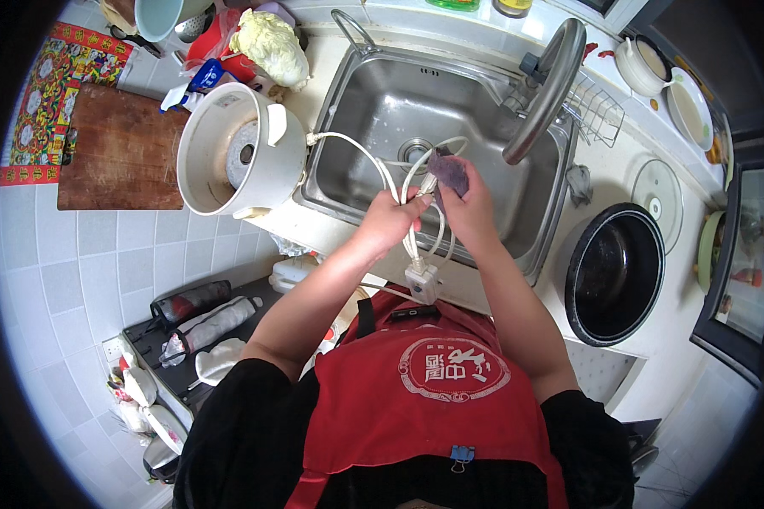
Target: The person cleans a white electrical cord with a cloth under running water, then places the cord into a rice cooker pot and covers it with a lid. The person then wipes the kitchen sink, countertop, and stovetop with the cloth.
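Note:
Over the near side of the steel sink (382, 102), my left hand (391, 219) grips a looped white power cord (363, 149). Close beside it, my right hand (468, 200) holds a purple-grey cloth (449, 173) against the cord. A white plug and adapter (423, 283) hang below the hands, in front of the red apron. Left of the sink, a cream rice cooker body (274, 165) lies tilted, its inside with the round heating plate (242, 156) in view. The cord's other end meets the cooker's side near the sink rim.
A black inner pot (614, 273) and a glass lid (659, 207) are on the right counter. The curved faucet (544, 95) arches over the sink's right side. A wooden cutting board (124, 149), a Chinese cabbage (270, 51) and a spray bottle (178, 98) are at the left. A wire rack (598, 114) stands behind the faucet.

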{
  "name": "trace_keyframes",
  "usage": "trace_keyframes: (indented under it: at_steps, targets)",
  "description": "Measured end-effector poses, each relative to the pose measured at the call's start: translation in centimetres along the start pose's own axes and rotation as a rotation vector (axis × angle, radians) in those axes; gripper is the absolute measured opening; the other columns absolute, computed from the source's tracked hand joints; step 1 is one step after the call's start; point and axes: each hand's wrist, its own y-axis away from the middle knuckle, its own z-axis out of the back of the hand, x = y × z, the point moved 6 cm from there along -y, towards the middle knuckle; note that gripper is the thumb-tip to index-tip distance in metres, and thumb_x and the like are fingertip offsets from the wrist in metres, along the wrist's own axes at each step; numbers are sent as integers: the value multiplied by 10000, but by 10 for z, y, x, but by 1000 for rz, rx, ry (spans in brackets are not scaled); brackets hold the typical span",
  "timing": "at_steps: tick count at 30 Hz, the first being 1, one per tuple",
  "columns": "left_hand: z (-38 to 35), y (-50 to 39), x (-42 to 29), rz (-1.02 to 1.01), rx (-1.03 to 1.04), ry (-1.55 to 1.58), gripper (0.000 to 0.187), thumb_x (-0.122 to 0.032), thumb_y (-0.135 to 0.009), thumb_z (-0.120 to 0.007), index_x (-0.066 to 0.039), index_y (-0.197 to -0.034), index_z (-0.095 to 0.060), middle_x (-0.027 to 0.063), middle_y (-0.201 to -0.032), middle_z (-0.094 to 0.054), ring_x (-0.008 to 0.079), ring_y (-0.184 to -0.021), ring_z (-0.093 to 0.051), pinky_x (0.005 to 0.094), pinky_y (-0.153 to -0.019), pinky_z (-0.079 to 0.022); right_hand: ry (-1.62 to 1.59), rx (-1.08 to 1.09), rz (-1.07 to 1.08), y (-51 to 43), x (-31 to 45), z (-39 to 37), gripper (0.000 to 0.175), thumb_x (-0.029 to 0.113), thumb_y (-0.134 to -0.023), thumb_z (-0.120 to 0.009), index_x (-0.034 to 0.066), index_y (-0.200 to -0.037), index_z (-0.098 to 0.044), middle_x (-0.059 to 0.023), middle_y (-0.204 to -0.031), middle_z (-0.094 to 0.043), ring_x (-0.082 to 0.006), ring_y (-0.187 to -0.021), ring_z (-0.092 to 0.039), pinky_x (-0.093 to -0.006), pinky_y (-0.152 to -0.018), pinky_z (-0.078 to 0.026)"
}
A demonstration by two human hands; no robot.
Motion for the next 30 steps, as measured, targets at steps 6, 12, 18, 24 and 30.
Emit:
trace_keyframes:
  at_steps: [6,12,18,24,30]
  targets:
    - [1,-1,3,0,-7,-18,187,-203,-912,-600,-30,-877,-662,-14,-596,-508,73,-544,-455,251,-508,-332,-2,-35,-222,-2,-9,7,303,58,-800,-603,22,-1099,-576,-164,-1018,-647,-273,-919,-637,-352,-825,-478]
    - [-1,-3,7,22,16,-30,179,-207,-912,-603,-41,-884,-665,-11,-596,-513,74,-534,-444,250,-507,-326,75,27,-93,-3,-12,1,291,118,-812,-630,18,-1082,-586,-140,-1006,-653,-256,-882,-644,-348,-781,-496]
    - [12,-1,4,6,44,70,203,-232,-927,-588,-59,-987,-677,-28,-591,-504,50,-514,-425,229,-472,-300,-539,-97,-533,-17,-27,9,313,93,-883,-592,32,-1184,-528,-84,-996,-653,-156,-841,-619,-298,-735,-508]
    - [20,-2,3,-45,101,93,152,-195,-919,-577,-80,-968,-663,-31,-607,-512,48,-523,-448,220,-460,-303,-96,89,-109,1,31,16,380,147,-860,-636,17,-1194,-513,-121,-1125,-594,-209,-1010,-573,-357,-844,-471]
    - [11,6,-3,-81,156,122,62,-108,-873,-576,-73,-871,-626,-22,-635,-520,65,-585,-493,218,-503,-337,392,302,269,-4,42,-20,302,77,-735,-674,86,-1034,-632,-135,-1158,-553,-349,-1046,-524,-418,-899,-437]
